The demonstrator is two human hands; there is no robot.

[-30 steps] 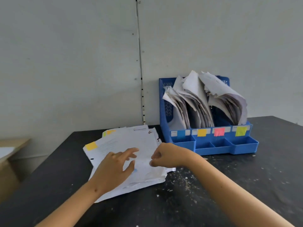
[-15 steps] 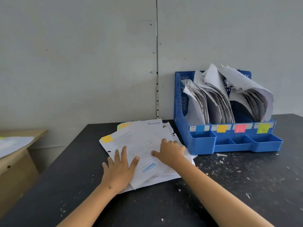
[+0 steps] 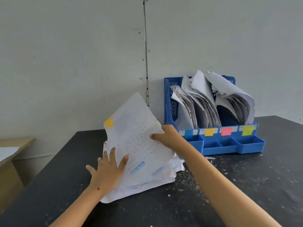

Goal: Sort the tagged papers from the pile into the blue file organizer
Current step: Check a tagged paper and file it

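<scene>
The right hand (image 3: pixel 165 138) pinched the right edge of a worn white printed sheet with a yellow sticky tag (image 3: pixel 131 136), tilting it up off the pile of white papers (image 3: pixel 147 181), while the left hand (image 3: pixel 106 171) pressed flat, fingers spread, on the pile near the left. To do this well, keep the pile pinned, lift only that sheet, and steer it to the yellow-tagged slot (image 3: pixel 209 132) of the blue plastic file organizer (image 3: pixel 218 145), far right on the black speckled surface (image 3: pixel 246 185).
</scene>
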